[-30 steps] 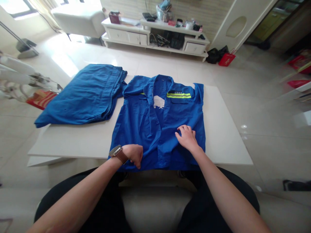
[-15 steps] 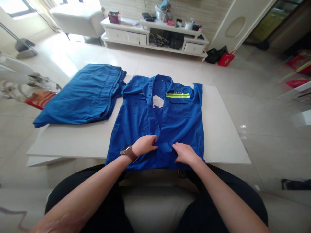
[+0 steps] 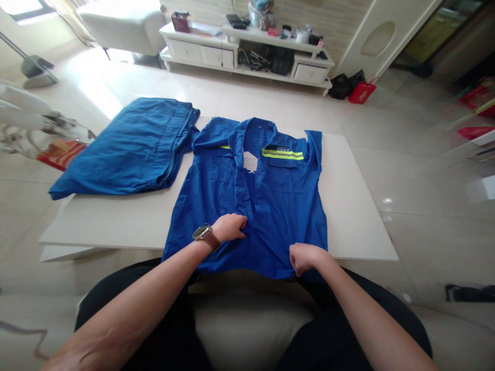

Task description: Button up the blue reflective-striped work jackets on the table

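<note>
The blue shirt lay flat on the desk, collar pointing away from me. My left hand pinched its middle; my right hand gripped the near hem, I think.

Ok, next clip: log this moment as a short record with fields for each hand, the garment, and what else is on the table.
left hand: rests on the front placket of the blue work shirt, fingers curled into the fabric; watch on wrist
right hand: closed grip on the shirt's bottom hem, at the near table edge
shirt: lies front up on the white table, collar away from the person, yellow reflective strip on the chest
other: folded blue garment at the table's far left corner
</note>
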### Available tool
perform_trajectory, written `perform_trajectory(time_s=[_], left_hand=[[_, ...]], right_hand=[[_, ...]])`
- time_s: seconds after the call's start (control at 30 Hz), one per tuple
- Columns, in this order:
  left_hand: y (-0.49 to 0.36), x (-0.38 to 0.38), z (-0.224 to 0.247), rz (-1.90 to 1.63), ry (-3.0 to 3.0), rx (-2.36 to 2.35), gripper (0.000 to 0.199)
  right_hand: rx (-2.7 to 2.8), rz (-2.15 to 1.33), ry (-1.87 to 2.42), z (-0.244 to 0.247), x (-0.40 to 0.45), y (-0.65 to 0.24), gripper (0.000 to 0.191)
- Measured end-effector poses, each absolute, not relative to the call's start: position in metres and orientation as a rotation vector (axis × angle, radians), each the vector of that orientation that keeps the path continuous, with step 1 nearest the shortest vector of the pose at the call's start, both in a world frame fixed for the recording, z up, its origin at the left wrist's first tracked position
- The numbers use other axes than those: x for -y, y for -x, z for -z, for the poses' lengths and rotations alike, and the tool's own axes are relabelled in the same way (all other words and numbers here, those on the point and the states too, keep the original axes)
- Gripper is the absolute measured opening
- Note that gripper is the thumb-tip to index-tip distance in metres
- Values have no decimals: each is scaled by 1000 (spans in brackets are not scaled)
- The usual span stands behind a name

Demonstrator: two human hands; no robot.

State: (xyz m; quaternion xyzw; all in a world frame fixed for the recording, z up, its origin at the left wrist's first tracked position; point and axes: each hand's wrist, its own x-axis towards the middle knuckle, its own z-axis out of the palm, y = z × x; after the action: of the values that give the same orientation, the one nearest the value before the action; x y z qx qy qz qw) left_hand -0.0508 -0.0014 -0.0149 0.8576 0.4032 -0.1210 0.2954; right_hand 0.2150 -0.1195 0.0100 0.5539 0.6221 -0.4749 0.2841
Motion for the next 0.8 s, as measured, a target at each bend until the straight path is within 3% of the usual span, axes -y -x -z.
perform_trajectory(time_s=[0.13,0.27,0.43,0.67,0.8], left_hand=[[49,2,13,379,-2256,-1041,15],[45,6,10,458,-2090,-978,12],[37,20,14,642,-1906,-810,16],[37,42,25,880,-1655,-593,23],[42,27,15,617,-1718,-686,13]], right_hand=[[-1844,1513,-1630,-14,111,-216,20],[-2382,1149,-1998,-17,97,-207,13],[-2483,785,-1988,-9,94,-194,9],[-2526,661,-1915,-10,91,-178,10],[-2537,618,-1875,-10,87,-166,12]])
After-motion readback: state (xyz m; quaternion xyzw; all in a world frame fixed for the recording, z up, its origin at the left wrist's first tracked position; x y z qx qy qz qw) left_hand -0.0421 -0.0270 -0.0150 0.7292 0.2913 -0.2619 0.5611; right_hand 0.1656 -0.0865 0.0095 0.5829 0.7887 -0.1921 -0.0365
